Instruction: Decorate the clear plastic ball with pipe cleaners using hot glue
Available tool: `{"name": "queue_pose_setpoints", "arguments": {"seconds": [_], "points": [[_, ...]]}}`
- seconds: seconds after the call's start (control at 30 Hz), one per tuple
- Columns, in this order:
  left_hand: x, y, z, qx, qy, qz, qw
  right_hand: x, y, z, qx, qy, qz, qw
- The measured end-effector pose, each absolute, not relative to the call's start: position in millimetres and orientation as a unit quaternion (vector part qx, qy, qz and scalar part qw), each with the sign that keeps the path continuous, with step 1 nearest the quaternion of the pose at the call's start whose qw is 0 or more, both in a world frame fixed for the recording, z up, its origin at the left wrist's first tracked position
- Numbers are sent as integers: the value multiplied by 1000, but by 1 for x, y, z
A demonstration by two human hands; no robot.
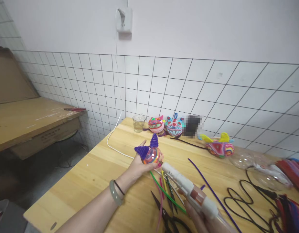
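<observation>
My left hand is wrapped round a clear ball ornament that has coloured pipe-cleaner lines on it and two purple pipe-cleaner ears on top. In my right hand is a white glue gun. Its nozzle points at the right side of the ball, touching it or very close; I cannot tell which. Below the ball lie several loose pipe cleaners, among them a green one and a pink one. Black-handled scissors rest between my forearms.
Several decorated balls, such as a pink one and a blue one, stand by the wall near a glass cup. To the right lie clear balls, a coiled black cable and pipe-cleaner bundles. A long purple pipe cleaner crosses the table.
</observation>
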State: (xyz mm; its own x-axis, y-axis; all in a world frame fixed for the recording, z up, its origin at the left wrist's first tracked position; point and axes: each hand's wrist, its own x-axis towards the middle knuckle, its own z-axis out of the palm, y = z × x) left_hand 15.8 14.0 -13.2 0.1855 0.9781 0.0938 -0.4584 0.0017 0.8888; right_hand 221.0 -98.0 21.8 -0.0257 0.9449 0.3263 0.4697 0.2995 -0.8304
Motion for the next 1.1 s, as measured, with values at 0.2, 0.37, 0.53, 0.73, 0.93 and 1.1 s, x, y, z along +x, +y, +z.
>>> {"name": "queue_pose_setpoints", "arguments": {"seconds": [0.2,0.37,0.53,0.73,0.93,1.1], "points": [[17,13,-10,436,292,559,641,207,-95,17,-527,-670,262,452],[17,12,-10,436,293,561,639,208,-94,10,-533,-670,226,464],[17,10,-8,441,311,555,634,218,-97,4,-542,-666,215,465],[17,10,-8,475,315,551,610,231,-101,-11,-554,-669,183,460],[19,11,-11,490,310,543,607,236,-101,-19,-543,-715,117,424],[20,14,-15,500,297,538,610,243,-97,-27,-537,-741,89,393]]}}
